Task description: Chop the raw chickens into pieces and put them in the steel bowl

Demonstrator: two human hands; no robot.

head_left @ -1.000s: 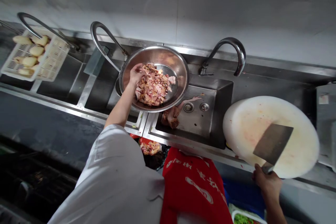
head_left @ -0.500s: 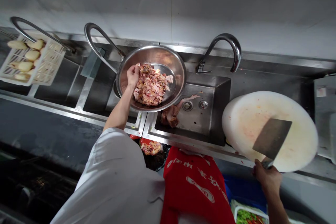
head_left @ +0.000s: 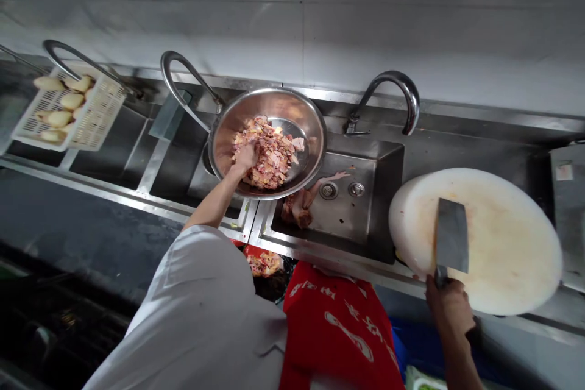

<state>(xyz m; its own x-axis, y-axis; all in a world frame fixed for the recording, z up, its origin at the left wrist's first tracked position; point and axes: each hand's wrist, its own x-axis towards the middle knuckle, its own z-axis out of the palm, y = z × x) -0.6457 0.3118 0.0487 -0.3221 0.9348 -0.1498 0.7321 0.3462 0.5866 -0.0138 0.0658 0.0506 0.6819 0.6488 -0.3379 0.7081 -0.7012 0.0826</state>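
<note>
A wide steel bowl [head_left: 316,116] stands over the divider between two sinks, with a heap of chopped raw meat pieces [head_left: 274,161] in it, probably chicken. My left hand [head_left: 247,157] reaches into the bowl and touches the left side of the heap; its fingers are blurred and partly hidden. On the right, my right hand [head_left: 450,304] is closed around the handle of a cleaver [head_left: 452,234]. The broad blade is over the left part of a thick, round white chopping block [head_left: 507,244], whose surface is stained. Whether blade and block touch, I cannot tell.
A raw poultry piece [head_left: 299,207] with a foot lies in the sink [head_left: 361,216]. A curved faucet [head_left: 393,76] rises behind it. Far left, a white plastic basket [head_left: 100,122] holds several pale, peeled vegetables [head_left: 59,119]. More chopped meat [head_left: 264,263] is below the counter edge.
My left hand has moved from the heap's upper left down into the meat. My right hand has shifted left with the cleaver, whose blade now points more straight away from me.
</note>
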